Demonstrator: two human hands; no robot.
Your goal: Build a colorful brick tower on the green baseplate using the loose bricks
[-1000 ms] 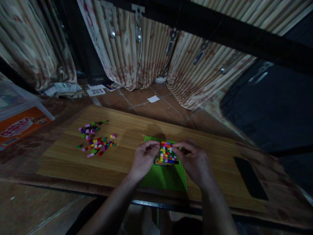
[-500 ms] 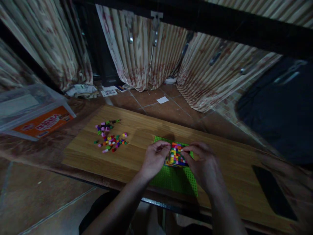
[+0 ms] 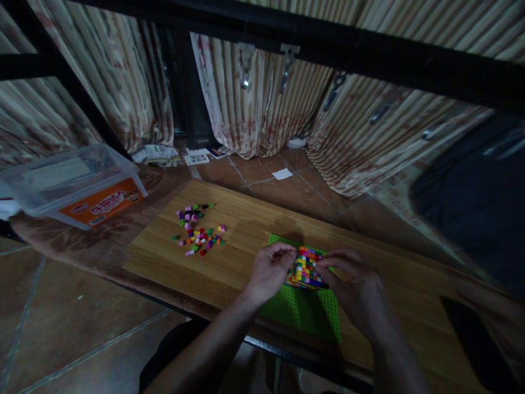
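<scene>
A multicoloured block of small toy bricks (image 3: 307, 268) stands on a green studded baseplate (image 3: 303, 314). On its left side is my left hand (image 3: 270, 272), thumb and forefinger pinched together close to the block's upper left edge. Whatever lies between those fingertips is too small and dark to make out. From the right, my right hand (image 3: 356, 284) reaches over the block, its thumb and forefinger closed at the top right part of the bricks. Its fingertips hide what they pinch.
Loose small bricks (image 3: 199, 235) lie scattered on the left of the wooden board (image 3: 241, 219). Beyond the board's left end stands a clear plastic box (image 3: 77, 180) with an orange label. A dark flat object (image 3: 476, 339) lies at the right end. Curtains (image 3: 262, 104) hang behind.
The camera view has shifted, so everything sits further right in the picture. Both hands stay pinched at the brick block, with little visible change between them and it.
</scene>
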